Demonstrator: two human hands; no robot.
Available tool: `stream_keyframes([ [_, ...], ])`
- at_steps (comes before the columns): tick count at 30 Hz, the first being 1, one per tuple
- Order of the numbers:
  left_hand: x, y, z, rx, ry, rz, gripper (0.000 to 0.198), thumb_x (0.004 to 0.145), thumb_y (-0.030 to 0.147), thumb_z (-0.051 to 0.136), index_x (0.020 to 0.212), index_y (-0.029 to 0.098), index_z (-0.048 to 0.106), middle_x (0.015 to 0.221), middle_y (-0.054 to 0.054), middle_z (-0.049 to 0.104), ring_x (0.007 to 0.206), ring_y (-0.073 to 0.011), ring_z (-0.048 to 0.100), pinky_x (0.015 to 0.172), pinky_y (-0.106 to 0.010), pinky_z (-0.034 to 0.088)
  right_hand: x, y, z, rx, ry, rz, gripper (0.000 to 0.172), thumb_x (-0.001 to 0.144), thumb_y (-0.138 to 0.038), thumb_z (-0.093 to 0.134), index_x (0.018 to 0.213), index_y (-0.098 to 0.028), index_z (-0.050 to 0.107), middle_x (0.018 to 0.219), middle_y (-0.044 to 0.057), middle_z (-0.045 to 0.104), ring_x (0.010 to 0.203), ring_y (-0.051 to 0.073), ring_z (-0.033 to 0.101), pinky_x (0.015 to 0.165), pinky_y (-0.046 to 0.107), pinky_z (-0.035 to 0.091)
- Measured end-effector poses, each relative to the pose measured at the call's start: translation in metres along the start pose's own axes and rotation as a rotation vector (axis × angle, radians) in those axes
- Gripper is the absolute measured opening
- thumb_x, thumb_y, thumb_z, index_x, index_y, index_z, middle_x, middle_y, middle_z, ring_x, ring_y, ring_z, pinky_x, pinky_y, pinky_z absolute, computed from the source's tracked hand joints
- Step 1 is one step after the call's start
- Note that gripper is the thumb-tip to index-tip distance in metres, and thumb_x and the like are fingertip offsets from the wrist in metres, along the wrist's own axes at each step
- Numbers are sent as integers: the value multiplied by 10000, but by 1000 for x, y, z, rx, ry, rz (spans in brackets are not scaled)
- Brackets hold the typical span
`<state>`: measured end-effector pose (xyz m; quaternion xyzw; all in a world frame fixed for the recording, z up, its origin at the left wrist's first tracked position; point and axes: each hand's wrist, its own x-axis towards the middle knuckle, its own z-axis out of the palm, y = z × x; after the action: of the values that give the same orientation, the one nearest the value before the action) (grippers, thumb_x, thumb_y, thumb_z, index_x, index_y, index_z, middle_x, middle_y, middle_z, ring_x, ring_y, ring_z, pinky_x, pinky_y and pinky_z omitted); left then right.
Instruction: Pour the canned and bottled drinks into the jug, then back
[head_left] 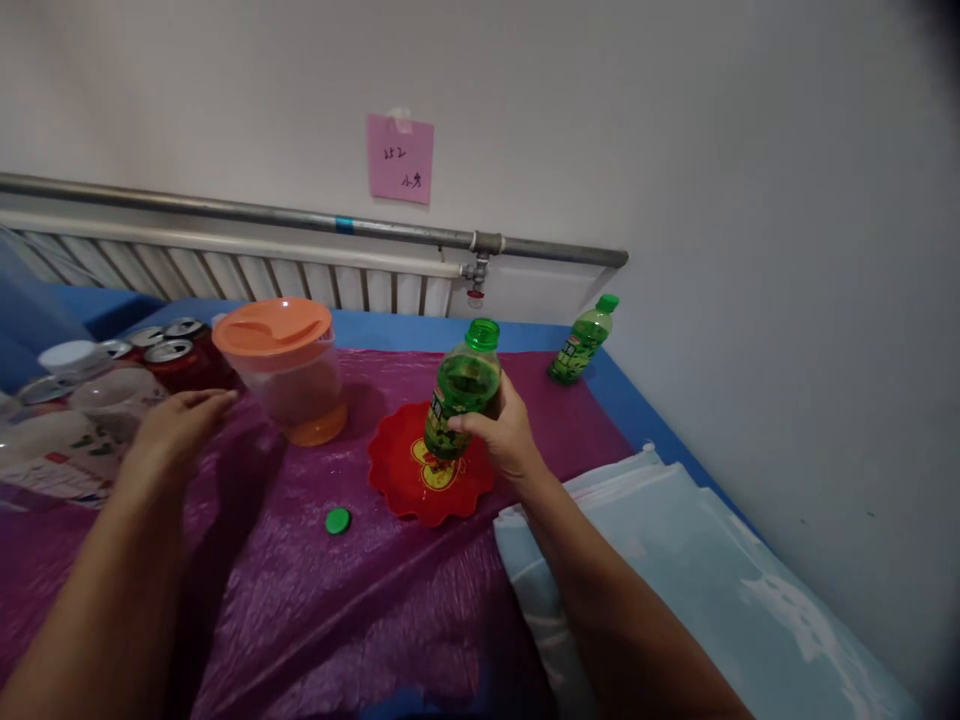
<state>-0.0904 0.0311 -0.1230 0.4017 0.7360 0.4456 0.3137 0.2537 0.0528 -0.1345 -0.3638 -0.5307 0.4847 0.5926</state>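
My right hand is wrapped round a green plastic bottle, held upright over a red scalloped plate. The bottle's top is green; I cannot tell whether a cap is on it. A loose green cap lies on the purple cloth in front of the plate. My left hand hovers flat with fingers stretched toward a clear pitcher, which has an orange lid and a little orange liquid inside. The hand does not touch it.
A second green bottle stands at the back right on the blue table edge. Several drink cans and clear bottles crowd the left. Light blue folded sheets lie at the right. A radiator and pipe run along the wall.
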Motion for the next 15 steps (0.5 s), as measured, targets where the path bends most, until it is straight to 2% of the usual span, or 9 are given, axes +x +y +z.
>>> stream_keyframes([
  [1,-14,-5,-6,71,2,-13,335,727,435,718,880,141,665,722,5,589,777,-180,519,1041,-491,394,0,-1,1,2,-9,-3,622,500,-198,806,1093,-219,620,1011,-8,685,963,222,623,913,351,493],
  [3,-44,-15,-4,161,-98,6,412,615,475,772,862,161,675,815,-15,658,860,-222,558,1009,-421,406,-2,-4,3,-7,-23,-16,620,508,-204,807,1097,-223,617,1029,-7,677,987,222,617,944,359,483],
  [5,-69,-24,14,251,-310,60,524,595,580,747,931,185,673,935,-39,697,914,-250,600,893,-357,462,-4,-8,5,-35,-26,-31,632,508,-207,810,1108,-226,612,1041,-7,670,1003,220,611,970,365,470],
  [7,-86,-35,39,378,-491,129,552,648,609,675,1015,197,679,1025,-72,696,938,-261,627,871,-365,491,-7,-12,8,-68,-32,-43,639,502,-215,814,1108,-227,609,1027,-10,668,990,218,613,966,364,472],
  [9,-95,-47,61,533,-577,215,520,689,546,598,1057,190,690,1084,-114,676,971,-284,639,906,-414,499,-10,-16,10,-83,-49,-44,629,506,-233,811,1100,-227,604,1005,-14,672,965,213,621,945,358,484],
  [12,-95,-61,76,673,-591,319,450,682,399,505,1018,182,713,1086,-142,674,979,-299,645,929,-453,497,-13,-18,11,-80,-86,-47,630,523,-268,798,1117,-229,592,1005,-12,688,957,213,638,922,355,503],
  [15,-90,-53,69,469,-493,269,412,675,463,549,955,209,714,1022,-105,724,956,-281,665,916,-405,522,-13,-15,10,-132,-109,-57,701,528,-282,787,1194,-230,575,1080,7,697,1021,227,642,953,366,499],
])
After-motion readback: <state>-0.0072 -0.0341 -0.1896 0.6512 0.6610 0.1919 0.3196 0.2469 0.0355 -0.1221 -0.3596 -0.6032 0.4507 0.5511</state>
